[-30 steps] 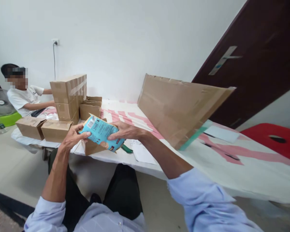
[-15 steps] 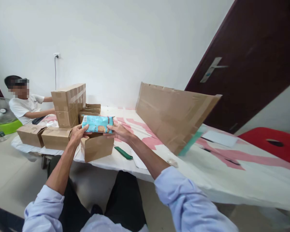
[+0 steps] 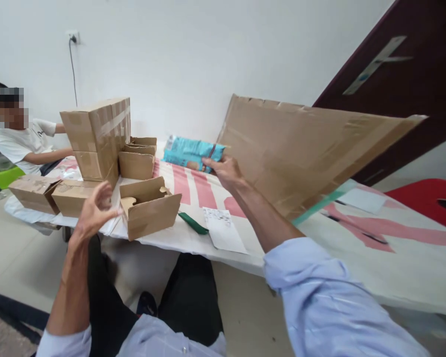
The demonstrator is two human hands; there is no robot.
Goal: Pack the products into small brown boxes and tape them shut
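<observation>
A blue snack packet (image 3: pixel 191 152) is pinched at its right end by my right hand (image 3: pixel 225 171), held up above the table. My left hand (image 3: pixel 94 210) has its fingers apart and holds nothing; it hovers just left of an open cardboard box (image 3: pixel 152 215) at the table's front edge. The box has its flaps up, and what lies deep inside is hidden. Right of that box, a green cutter-like tool (image 3: pixel 194 223) and a printed sheet of paper (image 3: pixel 225 230) lie on the cloth.
Two closed boxes (image 3: pixel 33 191) line the front left edge, before a tall stack of taped boxes (image 3: pixel 96 139). More open boxes (image 3: pixel 137 163) stand behind. A large cardboard sheet (image 3: pixel 305 148) leans up at right. A person (image 3: pixel 22 144) sits at the far left; a red stool (image 3: pixel 427 203) stands right.
My left hand has let go of the packet and moved down and left. My right hand has carried the packet rightward and up, uncovering the open box.
</observation>
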